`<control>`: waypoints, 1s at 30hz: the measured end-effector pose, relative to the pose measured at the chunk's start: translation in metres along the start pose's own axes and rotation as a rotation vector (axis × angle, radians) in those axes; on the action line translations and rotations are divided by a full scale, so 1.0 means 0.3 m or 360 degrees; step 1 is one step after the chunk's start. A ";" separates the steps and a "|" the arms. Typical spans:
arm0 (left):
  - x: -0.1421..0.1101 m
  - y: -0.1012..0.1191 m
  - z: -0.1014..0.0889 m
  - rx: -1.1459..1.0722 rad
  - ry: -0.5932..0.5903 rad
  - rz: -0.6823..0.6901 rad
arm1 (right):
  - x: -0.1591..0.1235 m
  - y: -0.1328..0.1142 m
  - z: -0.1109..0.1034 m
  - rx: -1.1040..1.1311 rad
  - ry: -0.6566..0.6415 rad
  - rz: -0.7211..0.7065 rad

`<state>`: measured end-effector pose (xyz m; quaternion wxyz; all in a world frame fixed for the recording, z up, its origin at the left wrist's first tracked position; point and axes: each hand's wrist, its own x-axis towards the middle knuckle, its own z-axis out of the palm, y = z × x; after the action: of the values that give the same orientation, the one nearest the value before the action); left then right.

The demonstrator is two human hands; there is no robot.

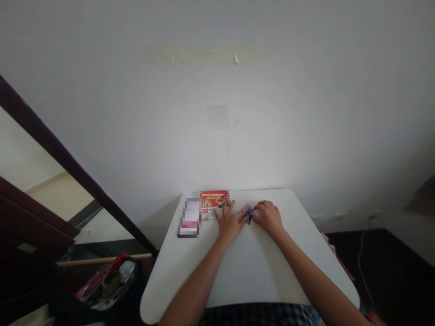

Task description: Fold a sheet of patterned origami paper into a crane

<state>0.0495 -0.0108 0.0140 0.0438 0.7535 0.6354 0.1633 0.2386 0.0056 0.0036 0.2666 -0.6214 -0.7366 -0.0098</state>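
Observation:
My left hand (230, 225) rests with its fingers spread, over the lower right of a red and white printed leaflet (212, 195) and against a small blue, white and red printed paper piece (249, 213). The small piece looks folded or creased; part of it is hidden under my left fingers. From the other side, my right hand (270, 216) has its thumb and forefinger pinched at the right edge of that piece. Both hands are low over the white table (251, 267).
A phone (190, 219) with a blurred screen lies at the table's left, beside the leaflet. The wall (217, 154) rises right behind the table. A dark bag or bin with assorted items (110, 283) is on the floor at left. A cable (362, 253) hangs at right.

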 end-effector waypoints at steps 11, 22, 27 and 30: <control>0.000 0.007 -0.010 0.0005 -0.0035 -0.0015 | 0.054 0.002 0.006 -0.0075 -0.0026 0.0034; -0.002 -0.008 0.014 -0.0064 0.0068 0.0038 | 0.042 0.033 0.022 0.0086 0.0025 0.0053; -0.003 -0.008 0.021 -0.0086 0.0098 0.0040 | 0.039 0.031 0.024 0.0117 0.0026 0.0052; -0.003 -0.010 0.026 -0.0087 0.0116 0.0037 | 0.037 0.026 0.023 0.0111 0.0024 0.0074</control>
<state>0.0488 -0.0099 0.0058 0.0394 0.7528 0.6231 0.2084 0.2423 0.0200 -0.0001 0.2940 -0.6287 -0.7197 0.0174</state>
